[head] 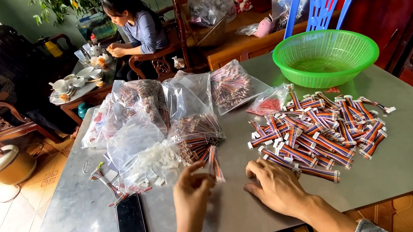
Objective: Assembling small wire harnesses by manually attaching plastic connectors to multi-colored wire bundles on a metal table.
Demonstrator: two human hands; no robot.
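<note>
Our left hand (192, 190) is raised just off the table (412, 151), its fingertips pinching one striped wire bundle (214, 164) with a white connector, which hangs tilted above the tabletop. Our right hand (274, 185) lies flat, fingers spread and pressed on the grey surface, its fingertips touching the nearest bundles at the lower edge of the loose pile of wire bundles (319, 130). That pile spreads away ahead and to the right of the right hand.

Between the two hands there is a narrow strip of bare tabletop. More bare surface lies to the right of the pile, running to the table's right edge, and the near edge passes just beneath our wrists. To the left of the left hand a black phone (131, 224) lies face up near the front edge, with a few stray wires (107, 183) just beyond it.

Ahead of the left hand we see clear plastic bags (140, 112), crumpled and heaped together, most stuffed with the same striped wires; one bag of small white connectors (153, 161) lies open nearest the hand. A small clear bag with red contents (268, 104) sits beyond the pile, and a green plastic basket (326, 56) stands further off near the far edge.
</note>
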